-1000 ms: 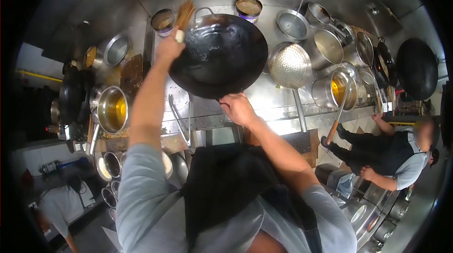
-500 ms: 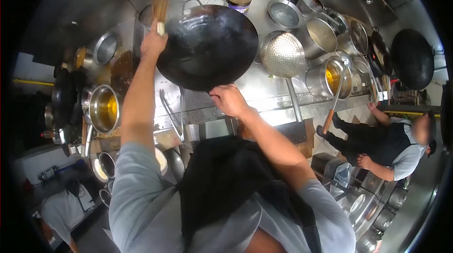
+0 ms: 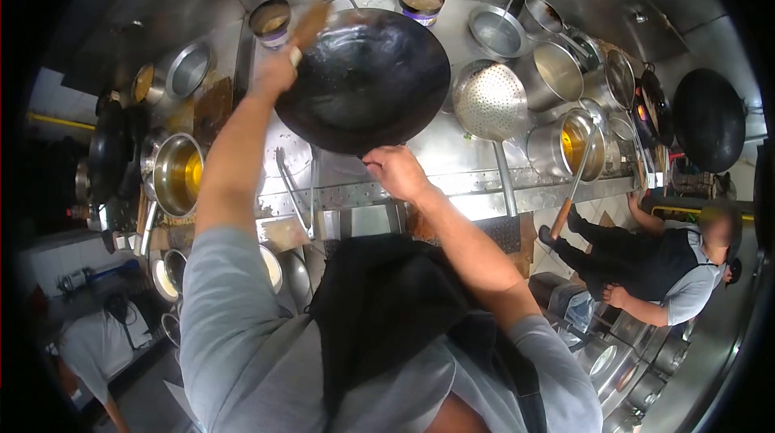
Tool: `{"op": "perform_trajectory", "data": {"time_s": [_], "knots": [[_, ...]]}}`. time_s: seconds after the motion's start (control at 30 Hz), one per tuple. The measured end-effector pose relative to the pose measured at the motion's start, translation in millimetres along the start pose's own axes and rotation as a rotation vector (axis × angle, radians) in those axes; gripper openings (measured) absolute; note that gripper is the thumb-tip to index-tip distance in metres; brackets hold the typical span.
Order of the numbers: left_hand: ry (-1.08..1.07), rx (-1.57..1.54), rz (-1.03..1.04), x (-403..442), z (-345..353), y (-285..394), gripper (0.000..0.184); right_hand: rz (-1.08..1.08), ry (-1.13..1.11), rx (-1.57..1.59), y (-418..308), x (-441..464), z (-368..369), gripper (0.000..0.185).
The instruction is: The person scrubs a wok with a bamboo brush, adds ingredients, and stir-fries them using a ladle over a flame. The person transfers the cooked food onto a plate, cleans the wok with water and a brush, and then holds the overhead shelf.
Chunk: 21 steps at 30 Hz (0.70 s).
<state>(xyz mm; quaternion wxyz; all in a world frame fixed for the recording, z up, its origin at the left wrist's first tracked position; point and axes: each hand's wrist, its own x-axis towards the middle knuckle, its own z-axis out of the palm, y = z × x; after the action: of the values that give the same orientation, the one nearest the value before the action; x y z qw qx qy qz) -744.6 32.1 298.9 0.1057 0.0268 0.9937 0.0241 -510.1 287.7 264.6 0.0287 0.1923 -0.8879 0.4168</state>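
A large black wok (image 3: pixel 363 82), dark and shiny inside, sits tilted on the steel counter. My left hand (image 3: pixel 273 76) is closed on a bamboo brush (image 3: pixel 311 23), blurred by motion, at the wok's upper left rim. The brush's bristles point up and right; its pale binding shows by my fingers. At the wok's near edge, my right hand (image 3: pixel 395 172) grips the rim or a handle there, with the exact hold hidden. A perforated ladle (image 3: pixel 490 100) rests to the right of the wok.
Pots of yellow liquid stand left (image 3: pixel 178 175) and right (image 3: pixel 577 146). Two tins (image 3: pixel 421 2) sit behind the wok. Tongs (image 3: pixel 295 195) lie at the counter's near edge. A ladle with a wooden handle (image 3: pixel 563 219) leans at right. A co-worker (image 3: pixel 646 263) stands at right.
My left hand has swung the brush left, then tilted it back toward the right. The view has shifted slightly. My right hand keeps its hold at the wok's near edge.
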Motion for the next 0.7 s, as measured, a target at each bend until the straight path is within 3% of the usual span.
{"op": "perform_trajectory", "data": {"time_s": [0.07,0.17,0.23,0.27,0.3,0.33,0.37,0.4,0.47,0.5,0.53,0.57,0.6,0.63,0.67,0.7], "knots": [[0.255,-0.182,-0.145,0.7,-25.6,7.3,0.071,0.016,0.011,0.022,2.4,-2.2,3.9,0.010],[0.294,-0.468,-0.229,-3.2,1.8,42.6,0.081,-0.033,0.041,0.003,4.5,-2.1,4.6,0.010],[-0.103,-0.433,-0.117,2.3,57.1,68.5,0.092,-0.049,0.045,0.010,2.6,-3.7,4.8,0.011],[-0.003,-0.295,-0.061,-13.9,96.4,90.9,0.092,-0.054,0.041,0.006,2.5,-4.0,5.2,0.011],[-0.094,-0.329,0.134,-30.7,114.5,107.9,0.091,-0.057,0.031,-0.006,4.1,-4.3,5.9,0.011],[-0.485,-0.680,0.083,-74.5,58.1,132.5,0.089,-0.063,0.025,-0.017,6.3,-2.7,6.2,0.011],[-0.530,-0.611,0.223,-86.9,47.9,136.0,0.086,-0.066,0.028,-0.018,6.6,-4.2,8.1,0.011],[-0.409,-0.667,0.492,-88.0,66.8,122.1,0.086,-0.061,0.041,-0.007,6.9,-6.0,9.1,0.011],[-0.368,-0.324,0.727,-78.3,58.4,67.2,0.087,-0.068,0.050,-0.002,7.0,-2.7,5.8,0.011],[-0.321,-0.080,0.659,-62.6,44.0,35.8,0.082,-0.053,0.040,0.006,4.5,-0.9,5.4,0.011],[-0.353,0.219,0.340,-42.1,25.7,17.8,0.077,-0.033,0.028,0.016,1.1,-1.9,7.1,0.011],[-0.167,0.215,0.031,-22.9,14.1,-5.4,0.070,-0.033,0.023,0.021,-1.7,-3.8,7.9,0.011],[0.059,0.207,-0.072,18.7,22.5,-36.6,0.064,-0.004,0.006,0.027,-2.8,-3.4,7.2,0.011],[0.172,-0.009,-0.156,13.3,-3.0,-31.1,0.067,0.023,-0.006,0.032,-2.6,-0.3,6.4,0.011],[0.279,-0.224,-0.237,3.3,-27.5,-18.5,0.070,0.027,-0.003,0.034,-2.6,-0.2,8.8,0.011],[0.272,-0.225,-0.241,-4.3,-22.3,-4.9,0.070,0.005,0.018,0.018,-1.8,-3.1,11.4,0.011]]}}
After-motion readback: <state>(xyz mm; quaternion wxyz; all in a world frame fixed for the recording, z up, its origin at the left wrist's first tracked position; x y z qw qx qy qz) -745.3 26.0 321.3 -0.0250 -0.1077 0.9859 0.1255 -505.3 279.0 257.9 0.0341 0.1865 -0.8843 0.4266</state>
